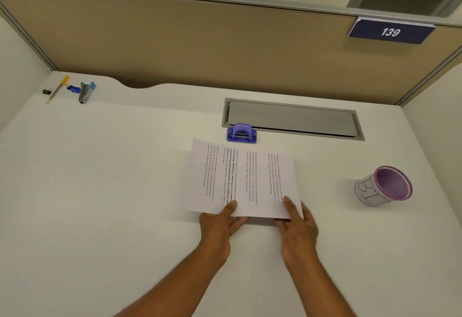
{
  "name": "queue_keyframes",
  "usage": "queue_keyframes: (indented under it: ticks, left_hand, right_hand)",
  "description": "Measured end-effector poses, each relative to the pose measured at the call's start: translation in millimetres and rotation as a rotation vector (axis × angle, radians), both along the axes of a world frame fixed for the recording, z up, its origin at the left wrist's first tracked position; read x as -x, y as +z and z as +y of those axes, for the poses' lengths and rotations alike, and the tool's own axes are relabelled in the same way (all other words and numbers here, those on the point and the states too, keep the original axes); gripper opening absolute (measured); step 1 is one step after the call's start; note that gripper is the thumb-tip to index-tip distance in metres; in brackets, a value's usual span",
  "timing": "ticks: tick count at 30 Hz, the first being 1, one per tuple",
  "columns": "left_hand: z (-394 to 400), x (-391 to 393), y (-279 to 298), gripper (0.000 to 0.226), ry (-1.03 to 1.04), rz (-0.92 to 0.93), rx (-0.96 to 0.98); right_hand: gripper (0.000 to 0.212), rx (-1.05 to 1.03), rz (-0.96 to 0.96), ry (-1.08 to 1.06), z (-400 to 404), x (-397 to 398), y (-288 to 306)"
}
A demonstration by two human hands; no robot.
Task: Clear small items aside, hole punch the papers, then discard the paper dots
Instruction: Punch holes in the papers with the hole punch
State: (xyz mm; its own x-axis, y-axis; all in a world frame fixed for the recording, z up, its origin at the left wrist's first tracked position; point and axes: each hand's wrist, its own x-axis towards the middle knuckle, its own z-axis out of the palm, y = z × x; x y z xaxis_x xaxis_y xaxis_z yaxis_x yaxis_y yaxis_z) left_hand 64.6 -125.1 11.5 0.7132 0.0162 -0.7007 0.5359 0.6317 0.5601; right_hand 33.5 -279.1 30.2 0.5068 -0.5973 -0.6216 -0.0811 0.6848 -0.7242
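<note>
White cubicle desk (100,191). Printed papers (243,181) lie at centre, long axis nine to three. Left hand (220,226) and right hand (297,224) pinch their six o'clock edge. Purple hole punch (241,133) touches their twelve o'clock edge, well beyond both hands.

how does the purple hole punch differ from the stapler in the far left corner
The hole punch is purple and squat; the stapler is grey and blue, long and slim. The hole punch sits mid-desk just beyond the papers; the stapler lies in the far left corner among small items. Neither is being touched.
</note>
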Motion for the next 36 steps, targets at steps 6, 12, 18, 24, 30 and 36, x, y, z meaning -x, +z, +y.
queue_keyframes:
  ticks: [6, 12, 18, 24, 30, 36]
  left_hand:
    - [-0.9, -17.9, -9.2, 0.063, 0.001, 0.062, 0.014]
    - [-5.1, -30.7, -13.4, 0.066, -0.010, 0.048, 0.027]
    - [-5.1, -47.0, -20.1, 0.062, -0.021, 0.071, 0.009]
    - [-5.2, -49.6, -17.9, 0.064, -0.033, 0.080, 0.007]
    - [-6.9, -56.4, -19.7, 0.064, -0.051, 0.075, 0.002]
    - [-11.1, -59.3, -18.8, 0.061, -0.058, 0.084, -0.003]
  right_hand:
    - [0.031, 1.126, 0.145, 0.323, -63.8, -46.1, 35.8]
    - [0.043, 1.612, 0.167, 1.080, -36.5, -146.3, 36.6]
    - [0.050, 1.723, 0.187, 1.317, -16.8, -210.8, 6.1]
    - [0.053, 1.864, 0.212, 1.325, -5.4, -219.5, -8.5]
    - [0.053, 1.797, 0.201, 1.311, 1.7, -218.4, -15.5]
    - [0.056, 1.785, 0.207, 1.300, 2.6, -217.3, -17.8]
